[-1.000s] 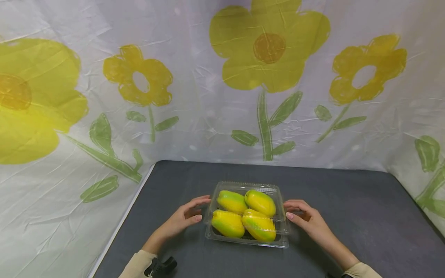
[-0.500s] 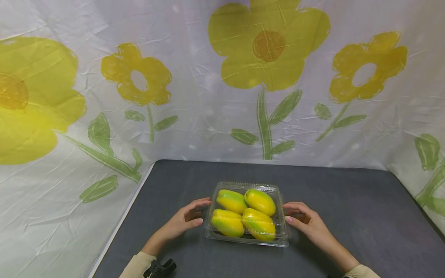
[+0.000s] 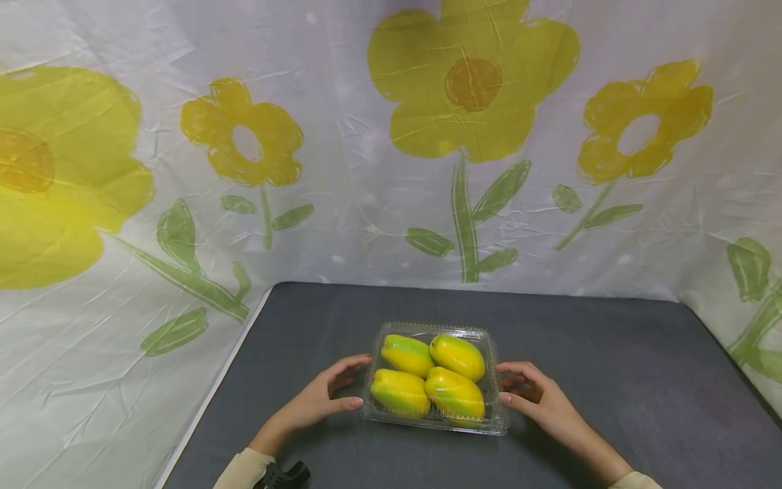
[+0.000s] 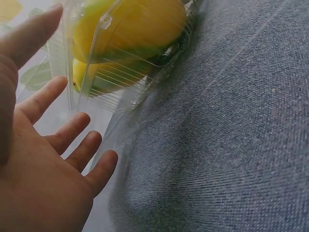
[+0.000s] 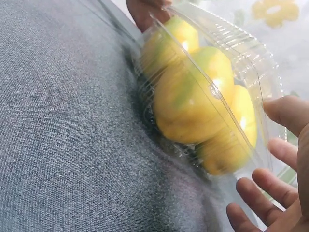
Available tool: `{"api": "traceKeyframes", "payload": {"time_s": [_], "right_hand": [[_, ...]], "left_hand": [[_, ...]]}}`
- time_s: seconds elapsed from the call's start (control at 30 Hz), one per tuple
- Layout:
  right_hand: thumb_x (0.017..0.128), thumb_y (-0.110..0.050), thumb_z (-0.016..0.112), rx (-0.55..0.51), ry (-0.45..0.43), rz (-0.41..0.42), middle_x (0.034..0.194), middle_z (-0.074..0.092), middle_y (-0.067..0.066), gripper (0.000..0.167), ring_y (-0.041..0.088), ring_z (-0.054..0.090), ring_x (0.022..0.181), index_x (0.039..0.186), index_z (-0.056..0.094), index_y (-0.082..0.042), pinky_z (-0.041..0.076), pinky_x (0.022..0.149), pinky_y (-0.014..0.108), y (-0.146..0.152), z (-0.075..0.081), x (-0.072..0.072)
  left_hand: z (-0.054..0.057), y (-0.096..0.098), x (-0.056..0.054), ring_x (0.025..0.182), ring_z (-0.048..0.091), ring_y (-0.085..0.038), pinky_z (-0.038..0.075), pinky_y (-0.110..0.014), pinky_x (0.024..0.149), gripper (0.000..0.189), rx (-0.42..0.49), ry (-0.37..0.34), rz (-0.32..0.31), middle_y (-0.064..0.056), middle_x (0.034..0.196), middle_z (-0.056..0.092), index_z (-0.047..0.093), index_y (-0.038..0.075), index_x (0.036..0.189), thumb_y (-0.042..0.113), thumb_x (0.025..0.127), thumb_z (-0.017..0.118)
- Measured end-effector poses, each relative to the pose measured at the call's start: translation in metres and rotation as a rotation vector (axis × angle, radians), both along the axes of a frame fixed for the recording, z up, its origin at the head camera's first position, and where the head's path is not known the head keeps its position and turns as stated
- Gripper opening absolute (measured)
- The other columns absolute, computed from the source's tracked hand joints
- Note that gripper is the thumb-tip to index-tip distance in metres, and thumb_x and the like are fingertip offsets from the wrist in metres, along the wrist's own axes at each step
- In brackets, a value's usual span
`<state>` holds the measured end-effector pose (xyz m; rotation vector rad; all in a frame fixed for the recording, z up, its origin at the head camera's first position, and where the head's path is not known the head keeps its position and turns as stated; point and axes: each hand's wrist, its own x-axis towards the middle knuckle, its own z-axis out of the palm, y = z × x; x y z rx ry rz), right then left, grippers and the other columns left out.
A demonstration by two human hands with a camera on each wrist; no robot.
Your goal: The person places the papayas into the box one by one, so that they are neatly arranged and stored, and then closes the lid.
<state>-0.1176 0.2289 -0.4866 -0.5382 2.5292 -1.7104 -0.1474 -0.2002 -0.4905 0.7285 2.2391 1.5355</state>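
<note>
A clear plastic clamshell box (image 3: 435, 427) sits on the dark tabletop, with its lid lying down over several yellow-green mangoes (image 3: 455, 356). My left hand (image 3: 320, 401) is at the box's left side, thumb and fingers spread and fairly straight. On the opposite side, my right hand (image 3: 540, 397) has its fingertips at the box wall, thumb toward the front corner. In the left wrist view the palm (image 4: 48, 169) faces the box, its fingertips close to the plastic edge. Slightly bent fingers (image 5: 253, 193) appear beside the box in the right wrist view; firm contact is hard to tell.
Dark grey cloth covers the table (image 3: 586, 339). A white curtain (image 3: 342, 224) printed with yellow flowers hangs behind it and at both sides. A black strap (image 3: 284, 475) is on the left wrist.
The lid's front edge has come down closer to the base. Both hands have shifted slightly toward the near side of the box, their thumbs lower along its sides.
</note>
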Motion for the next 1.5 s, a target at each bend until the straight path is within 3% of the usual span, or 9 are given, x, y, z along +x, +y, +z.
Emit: {"api": "traceKeyframes", "payload": {"time_s": [0.2, 0.43, 0.63, 0.8, 0.93, 1.1, 1.27, 1.4, 1.5], "right_hand": [[0.094, -0.012, 0.067, -0.014, 0.013, 0.013, 0.126, 0.058, 0.003, 0.042, 0.002, 0.061, 0.104, 0.134, 0.056, -0.01, 0.056, 0.084, 0.025, 0.001, -0.004, 0.001], [0.093, -0.016, 0.069, 0.009, -0.01, 0.015, 0.131, 0.056, 0.015, 0.044, 0.001, 0.06, 0.104, 0.135, 0.055, -0.012, 0.056, 0.083, 0.024, 0.0, -0.005, 0.002], [0.093, -0.016, 0.069, 0.016, 0.01, 0.022, 0.13, 0.056, 0.015, 0.044, 0.003, 0.061, 0.103, 0.135, 0.055, -0.012, 0.056, 0.083, 0.025, 0.0, -0.007, 0.003], [0.093, -0.014, 0.068, 0.0, -0.011, 0.024, 0.128, 0.056, 0.015, 0.042, 0.01, 0.064, 0.1, 0.133, 0.054, -0.01, 0.057, 0.078, 0.026, 0.0, -0.006, 0.004], [0.094, -0.013, 0.067, -0.003, -0.043, 0.02, 0.125, 0.058, 0.015, 0.038, 0.005, 0.064, 0.097, 0.13, 0.055, -0.009, 0.057, 0.075, 0.026, -0.002, -0.004, 0.006], [0.094, -0.016, 0.068, 0.016, -0.019, 0.006, 0.123, 0.061, 0.016, 0.037, 0.0, 0.063, 0.094, 0.129, 0.057, -0.01, 0.056, 0.074, 0.025, -0.003, -0.005, 0.007], [0.093, -0.017, 0.069, 0.024, -0.01, 0.038, 0.124, 0.061, 0.018, 0.044, 0.003, 0.063, 0.091, 0.133, 0.054, -0.008, 0.055, 0.075, 0.025, -0.002, -0.004, 0.009], [0.092, -0.017, 0.07, 0.032, -0.046, 0.108, 0.116, 0.063, 0.017, 0.055, 0.005, 0.062, 0.089, 0.14, 0.046, -0.006, 0.054, 0.075, 0.025, 0.001, -0.002, 0.01], [0.092, -0.017, 0.071, 0.012, -0.105, 0.159, 0.106, 0.066, 0.012, 0.063, 0.007, 0.064, 0.086, 0.144, 0.038, -0.005, 0.055, 0.074, 0.025, 0.002, 0.0, 0.011]], "left_hand": [[-0.003, 0.001, 0.002, 0.148, 0.032, -0.037, 0.032, -0.061, 0.115, 0.064, -0.048, 0.004, 0.013, -0.006, 0.158, 0.038, 0.037, 0.024, 0.151, 0.023, 0.094, 0.068], [-0.006, 0.001, 0.003, 0.148, 0.032, -0.036, 0.033, -0.061, 0.115, 0.065, -0.073, 0.008, 0.029, -0.005, 0.157, 0.039, 0.038, 0.028, 0.149, 0.025, 0.093, 0.07], [-0.008, 0.001, 0.003, 0.147, 0.033, -0.036, 0.034, -0.062, 0.114, 0.066, -0.099, -0.004, 0.044, -0.006, 0.158, 0.038, 0.037, 0.028, 0.149, 0.027, 0.092, 0.07], [-0.004, 0.003, 0.005, 0.147, 0.034, -0.037, 0.034, -0.062, 0.114, 0.068, -0.103, -0.022, 0.047, -0.009, 0.159, 0.036, 0.035, 0.026, 0.15, 0.028, 0.093, 0.07], [-0.001, 0.005, 0.006, 0.147, 0.033, -0.038, 0.033, -0.063, 0.114, 0.071, -0.106, -0.046, 0.034, -0.009, 0.161, 0.032, 0.03, 0.027, 0.153, 0.029, 0.094, 0.069], [0.002, 0.009, 0.007, 0.146, 0.035, -0.038, 0.035, -0.062, 0.113, 0.073, -0.12, -0.052, 0.038, -0.01, 0.161, 0.032, 0.029, 0.027, 0.154, 0.03, 0.093, 0.07], [0.007, 0.012, 0.009, 0.129, 0.052, -0.033, 0.047, -0.048, 0.104, 0.072, -0.131, -0.056, 0.046, -0.013, 0.147, 0.048, 0.032, 0.023, 0.154, 0.03, 0.093, 0.07], [0.01, 0.013, 0.01, 0.101, 0.064, -0.016, 0.054, -0.029, 0.086, 0.074, -0.083, -0.093, 0.006, -0.014, 0.115, 0.063, 0.028, 0.02, 0.155, 0.024, 0.094, 0.069], [0.009, 0.012, 0.009, 0.082, 0.064, -0.008, 0.054, -0.022, 0.073, 0.076, -0.051, -0.102, -0.019, -0.012, 0.098, 0.067, 0.025, 0.016, 0.156, 0.021, 0.094, 0.069]]}}
